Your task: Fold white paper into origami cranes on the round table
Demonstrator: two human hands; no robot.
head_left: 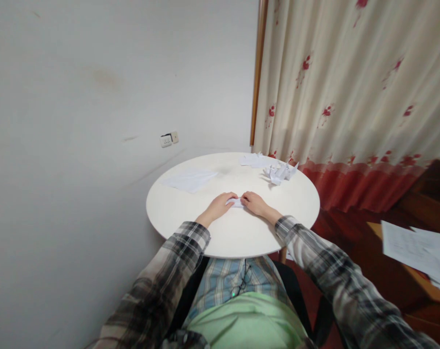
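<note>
Near the middle of the round white table, a small folded strip of white paper (236, 203) lies between my two hands. My left hand (220, 204) grips its left end, thumb toward me and fingers along the far side. At the right end, my right hand (254, 201) has its fingertips closed on the paper. Both palms rest low over the tabletop. The fingers cover the paper's two ends, so its full length and folds cannot be made out.
On the round table (179, 223) lie a flat white sheet (190, 180) at the back left, crumpled paper (281, 172) at the back right and more paper (254, 160) behind it. A wall borders the left; a curtain (350, 97) hangs beyond. Papers (416, 249) lie on wooden furniture at right.
</note>
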